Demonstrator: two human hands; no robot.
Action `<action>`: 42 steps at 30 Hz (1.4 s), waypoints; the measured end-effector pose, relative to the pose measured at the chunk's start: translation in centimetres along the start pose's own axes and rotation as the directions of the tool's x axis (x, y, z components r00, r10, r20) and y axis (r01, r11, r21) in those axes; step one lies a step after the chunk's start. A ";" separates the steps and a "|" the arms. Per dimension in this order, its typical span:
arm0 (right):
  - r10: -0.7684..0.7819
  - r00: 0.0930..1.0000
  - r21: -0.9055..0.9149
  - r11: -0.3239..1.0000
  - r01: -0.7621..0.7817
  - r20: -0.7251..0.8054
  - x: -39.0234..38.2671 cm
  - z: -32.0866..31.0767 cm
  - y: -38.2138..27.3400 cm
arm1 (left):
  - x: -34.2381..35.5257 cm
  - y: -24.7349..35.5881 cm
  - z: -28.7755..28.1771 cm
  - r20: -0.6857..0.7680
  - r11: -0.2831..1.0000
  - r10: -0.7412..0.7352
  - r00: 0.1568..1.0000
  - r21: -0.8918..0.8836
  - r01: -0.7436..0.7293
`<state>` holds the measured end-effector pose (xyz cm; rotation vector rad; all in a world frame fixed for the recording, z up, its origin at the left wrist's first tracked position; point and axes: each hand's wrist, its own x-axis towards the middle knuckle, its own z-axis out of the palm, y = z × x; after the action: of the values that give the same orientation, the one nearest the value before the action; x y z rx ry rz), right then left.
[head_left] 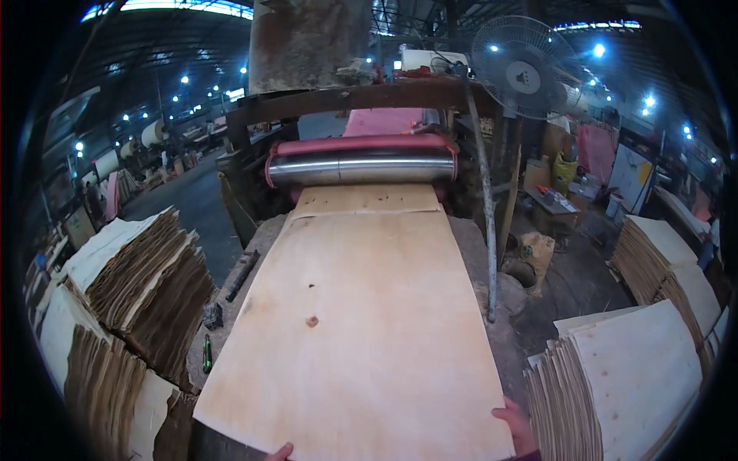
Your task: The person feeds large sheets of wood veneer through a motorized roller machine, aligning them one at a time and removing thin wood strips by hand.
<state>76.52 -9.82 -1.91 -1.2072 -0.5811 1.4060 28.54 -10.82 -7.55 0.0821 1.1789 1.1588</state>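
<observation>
Veneer sheet (369, 330), one: large, pale wood, with a knot and a small dark hole left of its middle. It lay lengthwise over the worktop (201, 361), its near edge at the person's hands and its far edge toward the rollers.

Left hand (280, 452), one: mostly out of view, a fingertip showing at the sheet's near edge; whether its fingers were gripping could not be told.

Right hand (520, 429), one: beside the near right corner, fingers closed on the sheet's right edge.

Second veneer piece (365, 200), one: just beyond the first, reaching to the rollers; whether the two overlapped could not be told.

Rollers, two: a bright metal roller (369, 167) with a pink-red roller (361, 146) above and behind it.

Small items on the worktop's left side, three: a green-and-black tool (207, 353), a dark block (212, 316) and a long dark bar (243, 276), well apart from the hands.

Veneer stacks: a tall, uneven left stack (142, 284) with ragged brown edges; a right stack (634, 376), pale on top, near the right hand.

Pole (483, 196), one: slender, leaning to the right of the rollers.

Fan (525, 75), one: round, caged, at upper right.
</observation>
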 end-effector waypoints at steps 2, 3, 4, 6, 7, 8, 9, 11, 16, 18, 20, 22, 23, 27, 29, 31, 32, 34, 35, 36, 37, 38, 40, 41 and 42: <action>-0.081 0.997 0.021 0.997 0.081 0.015 -2.9 1.2 -3.2 | -4.5 -0.1 3.2 -0.194 0.984 -0.071 0.979 -0.177 0.036; -0.063 0.997 0.033 0.998 0.062 0.043 -3.5 0.9 -4.0 | -4.6 -0.2 2.6 -0.195 0.983 -0.065 0.979 -0.180 0.029; -0.044 0.997 0.045 0.998 0.041 0.070 -3.5 0.8 -4.4 | -4.4 -0.7 1.4 -0.129 0.988 -0.084 0.988 -0.142 0.065; -0.159 0.986 0.020 0.987 0.158 0.058 -0.1 0.3 -3.6 | -2.6 -0.1 1.3 -0.056 0.989 -0.119 0.991 -0.092 0.113; -0.132 0.990 -0.058 0.989 0.134 0.041 2.1 -0.4 -3.2 | -0.8 0.6 2.0 -0.043 0.989 -0.114 0.992 -0.103 0.109; -0.099 0.994 -0.135 0.985 0.103 0.035 4.2 -0.7 -2.8 | 0.4 1.3 2.6 -0.040 0.988 -0.103 0.994 -0.121 0.097; -0.096 0.995 -0.137 0.986 0.099 0.034 5.9 -1.0 -2.3 | 1.3 2.6 4.9 -0.046 0.990 -0.086 0.995 -0.119 0.080; -0.122 0.992 -0.010 0.993 0.122 -0.040 8.8 -0.9 -2.0 | 4.6 3.8 6.2 -0.054 0.991 -0.067 0.996 -0.117 0.061; -0.467 0.854 -0.747 0.647 0.153 -0.230 7.4 -3.8 6.5 | 10.9 5.5 8.2 0.006 0.990 -0.034 0.999 0.140 0.033; -0.655 0.755 -0.969 0.186 0.162 0.000 5.8 -4.5 9.8 | 14.0 5.9 9.5 0.027 0.973 -0.027 0.999 0.228 0.020; -0.536 0.836 -0.988 0.023 0.150 0.115 5.0 -3.0 11.6 | 18.7 6.3 10.5 0.042 0.991 -0.019 0.999 0.136 0.013; -0.555 0.828 -0.995 0.009 0.096 0.075 4.0 -1.2 10.9 | 23.6 7.1 11.7 0.056 0.997 -0.016 0.998 0.073 0.012; -0.578 0.815 -0.999 -0.003 0.044 0.037 3.6 -0.8 10.4 | 25.4 7.4 12.7 0.072 1.000 -0.007 0.997 0.011 0.006; -0.607 0.792 -0.998 0.020 -0.065 -0.064 2.2 -2.5 11.2 | 29.4 9.5 16.6 0.151 0.998 -0.039 0.988 0.061 0.030; -0.547 0.833 -0.996 0.051 -0.072 -0.088 2.2 -3.5 11.6 | 32.5 10.7 16.6 0.162 0.997 -0.063 0.985 -0.043 0.071; -0.533 0.838 -0.993 0.073 -0.095 -0.120 1.8 -4.2 11.6 | 30.7 10.1 20.1 0.109 1.000 -0.019 0.994 -0.008 0.020; -0.521 0.843 -0.991 0.092 -0.100 -0.134 1.9 -4.4 11.3 | 29.6 10.1 21.0 0.053 0.999 0.042 0.998 0.020 -0.043; -0.444 0.880 -0.985 0.098 -0.142 -0.171 1.6 -3.9 8.8 | 27.5 8.7 19.1 0.110 0.977 -0.103 0.989 0.196 0.080; -0.361 0.908 -0.977 0.098 -0.190 -0.213 1.4 -3.5 7.4 | 26.7 7.6 16.7 0.157 0.967 -0.151 0.976 0.230 0.113; -0.359 0.909 -0.977 0.097 -0.188 -0.211 1.3 -4.5 6.4 | 23.8 6.3 15.3 0.167 0.944 -0.187 0.968 0.304 0.130; -0.270 0.935 -0.953 0.256 -0.162 -0.231 1.2 -6.4 5.1 | 19.7 5.3 14.0 0.205 0.931 -0.179 0.962 0.351 0.098; -0.177 0.959 -0.902 0.409 -0.134 -0.223 1.4 -7.5 3.9 | 16.7 4.4 11.6 0.199 0.920 -0.266 0.943 0.345 0.187; -0.016 0.979 -0.594 0.796 -0.111 -0.204 2.0 -8.3 1.9 | 11.6 2.9 6.3 0.338 0.929 -0.366 0.867 0.194 0.316; 0.113 0.987 -0.135 0.983 -0.127 -0.111 2.0 -8.2 0.5 | 4.7 2.9 7.1 0.359 0.974 -0.227 0.905 0.106 0.202; 0.107 0.994 -0.142 0.984 -0.109 -0.023 1.7 -4.4 -2.3 | 2.7 2.3 5.8 0.357 0.974 -0.226 0.906 0.106 0.201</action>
<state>81.72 -8.97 -1.97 -1.3806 -0.6225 1.4643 31.13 -4.99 -5.44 0.2071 0.8682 0.8634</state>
